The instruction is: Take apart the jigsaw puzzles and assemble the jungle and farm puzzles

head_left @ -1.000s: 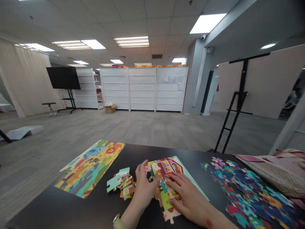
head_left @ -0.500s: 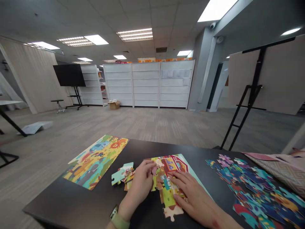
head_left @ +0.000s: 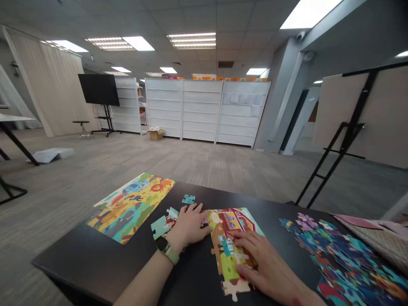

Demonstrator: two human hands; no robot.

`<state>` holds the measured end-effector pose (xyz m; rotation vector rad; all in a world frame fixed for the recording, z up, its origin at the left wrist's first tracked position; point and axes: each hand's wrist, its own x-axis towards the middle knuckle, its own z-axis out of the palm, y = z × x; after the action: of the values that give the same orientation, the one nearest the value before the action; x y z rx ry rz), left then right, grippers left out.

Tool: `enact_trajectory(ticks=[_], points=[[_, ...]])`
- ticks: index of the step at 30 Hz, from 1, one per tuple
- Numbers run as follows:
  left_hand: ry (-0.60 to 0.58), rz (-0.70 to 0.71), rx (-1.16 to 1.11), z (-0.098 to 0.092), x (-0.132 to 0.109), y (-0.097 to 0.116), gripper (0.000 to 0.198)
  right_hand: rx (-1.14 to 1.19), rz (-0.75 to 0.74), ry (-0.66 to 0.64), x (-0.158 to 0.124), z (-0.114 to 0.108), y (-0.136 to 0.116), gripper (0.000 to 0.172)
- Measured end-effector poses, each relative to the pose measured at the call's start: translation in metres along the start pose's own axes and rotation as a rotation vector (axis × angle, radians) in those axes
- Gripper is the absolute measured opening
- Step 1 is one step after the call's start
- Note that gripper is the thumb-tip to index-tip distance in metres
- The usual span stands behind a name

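My left hand rests palm down with fingers spread. It lies between a small pile of loose jigsaw pieces and the left edge of a partly assembled farm jigsaw. Whether anything lies under its palm is hidden. On the right part of that jigsaw, my right hand is laid with its fingers stretched out, covering some of the picture. The jigsaw shows a red barn and a figure in teal. A single teal jigsaw piece lies beyond my left fingertips.
A finished animal jigsaw occupies the left side of the black table. Many dark blue jigsaw pieces are heaped at the right, beside a patterned fabric item. A black easel stand rises past the table's right end.
My left hand has opened from a pinch at the jigsaw's left edge and spread flat. A teal piece now shows beyond it. My right hand stays on the jigsaw; the view has shifted slightly.
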<state>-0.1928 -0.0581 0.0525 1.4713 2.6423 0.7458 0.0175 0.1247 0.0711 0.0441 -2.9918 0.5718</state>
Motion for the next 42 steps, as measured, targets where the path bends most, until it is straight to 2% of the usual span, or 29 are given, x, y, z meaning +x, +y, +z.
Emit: enact_trajectory(ticks=[2, 5, 7, 10, 14, 20, 25, 30, 34, 36, 38, 42], points=[[-0.044, 0.009, 0.014, 0.002, -0.001, 0.001, 0.053, 0.023, 0.02, -0.006, 0.0, -0.002, 0.008, 0.043], [-0.071, 0.019, 0.023, 0.001, -0.002, 0.006, 0.052, 0.03, 0.105, 0.089, 0.009, -0.002, 0.031, 0.045], [-0.072, 0.022, 0.017, 0.0, -0.003, 0.01, 0.055, -0.013, 0.154, 0.152, 0.022, 0.0, 0.047, 0.049], [-0.042, 0.053, -0.008, -0.002, -0.004, 0.015, 0.065, -0.086, 0.143, 0.135, 0.047, 0.003, 0.063, 0.056], [-0.016, 0.128, -0.056, -0.006, -0.006, 0.013, 0.054, -0.15, 0.056, 0.148, 0.068, 0.009, 0.058, 0.047], [-0.001, 0.088, -0.064, -0.007, -0.002, 0.001, 0.054, -0.322, 0.089, 0.379, 0.07, 0.014, 0.057, 0.035], [-0.039, 0.028, 0.012, -0.007, 0.022, -0.022, 0.043, -0.393, 0.068, 0.547, 0.07, 0.017, 0.067, 0.036], [0.035, -0.132, 0.119, -0.017, 0.046, -0.06, 0.037, -0.354, 0.074, 0.691, 0.066, 0.013, 0.078, 0.043], [0.06, -0.088, 0.13, -0.014, 0.048, -0.071, 0.034, -0.3, 0.013, 0.87, 0.061, -0.002, 0.094, 0.043], [0.082, -0.055, 0.115, -0.012, 0.046, -0.071, 0.033, -0.281, -0.053, 0.835, 0.06, -0.006, 0.097, 0.041], [0.115, -0.039, 0.094, -0.012, 0.044, -0.069, 0.032, -0.258, -0.102, 0.711, 0.061, -0.007, 0.093, 0.037], [0.189, -0.043, 0.05, -0.013, 0.044, -0.067, 0.031, -0.223, -0.056, 0.458, 0.065, -0.002, 0.073, 0.026]])
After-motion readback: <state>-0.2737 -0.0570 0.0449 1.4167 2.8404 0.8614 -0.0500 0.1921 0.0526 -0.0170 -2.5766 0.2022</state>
